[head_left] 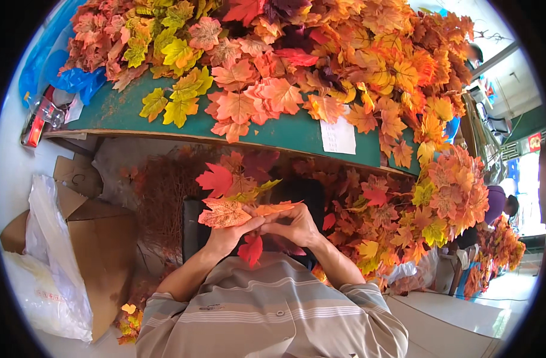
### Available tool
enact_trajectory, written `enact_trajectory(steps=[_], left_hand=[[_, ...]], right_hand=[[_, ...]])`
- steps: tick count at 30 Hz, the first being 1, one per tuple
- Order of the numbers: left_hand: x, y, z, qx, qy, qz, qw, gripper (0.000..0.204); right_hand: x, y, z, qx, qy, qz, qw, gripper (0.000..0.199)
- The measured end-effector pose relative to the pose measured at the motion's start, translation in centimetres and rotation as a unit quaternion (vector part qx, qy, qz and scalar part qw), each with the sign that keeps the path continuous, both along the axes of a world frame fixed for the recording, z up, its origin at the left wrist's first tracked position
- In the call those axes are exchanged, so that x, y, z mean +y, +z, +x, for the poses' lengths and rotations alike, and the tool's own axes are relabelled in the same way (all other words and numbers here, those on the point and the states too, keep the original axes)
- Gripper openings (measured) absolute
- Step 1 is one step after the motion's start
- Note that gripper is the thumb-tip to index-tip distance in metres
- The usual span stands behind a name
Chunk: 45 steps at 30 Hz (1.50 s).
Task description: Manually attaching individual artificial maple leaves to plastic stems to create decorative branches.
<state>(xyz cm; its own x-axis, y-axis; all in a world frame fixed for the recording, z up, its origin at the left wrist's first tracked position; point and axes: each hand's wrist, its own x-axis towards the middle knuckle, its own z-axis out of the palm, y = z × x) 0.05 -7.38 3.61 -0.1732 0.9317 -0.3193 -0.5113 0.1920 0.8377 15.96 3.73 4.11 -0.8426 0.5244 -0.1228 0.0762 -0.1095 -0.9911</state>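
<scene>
My left hand (228, 237) and my right hand (298, 228) meet in front of my shirt, below the table edge. Both are closed with fingertips together around a spray of artificial maple leaves. An orange speckled maple leaf (224, 213) sticks out over my left fingers. Another orange leaf (277, 208), seen nearly edge-on, lies along my right fingers. A red leaf (215, 180) stands up behind them, and a second red leaf (250, 249) hangs below my hands. The stems between my fingers are hidden.
A green table (219, 134) ahead carries a heap of red, orange and yellow leaves (344, 53). More leaves (368, 221) hang at the right. Brown stems (159, 209) are bundled under the table. A cardboard box (102, 256) stands left; another person (498, 200) is far right.
</scene>
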Motion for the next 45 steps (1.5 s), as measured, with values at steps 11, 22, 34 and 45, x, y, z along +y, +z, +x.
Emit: enact_trajectory(steps=[11, 22, 34, 45], left_hand=[[0.7, -2.1, 0.1, -0.13, 0.042, -0.017, 0.99, 0.015], [-0.7, -6.2, 0.4, 0.29, 0.127, 0.036, 0.948, 0.017], [-0.9, -6.1, -1.4, 0.006, 0.176, -0.044, 0.983, 0.012], [-2.0, -7.0, -1.4, -0.03, 0.152, -0.047, 0.987, 0.01]], right_hand=[[1.0, -1.5, -1.5, 0.03, -0.039, -0.201, 0.978, 0.008], [2.2, -2.1, -0.4, -0.03, -0.083, -0.082, 0.993, 0.014], [24.2, 4.2, -2.5, -0.227, -0.352, 0.35, 0.838, 0.024], [24.7, 6.0, -4.4, -0.306, -0.326, 0.372, 0.813, 0.033]])
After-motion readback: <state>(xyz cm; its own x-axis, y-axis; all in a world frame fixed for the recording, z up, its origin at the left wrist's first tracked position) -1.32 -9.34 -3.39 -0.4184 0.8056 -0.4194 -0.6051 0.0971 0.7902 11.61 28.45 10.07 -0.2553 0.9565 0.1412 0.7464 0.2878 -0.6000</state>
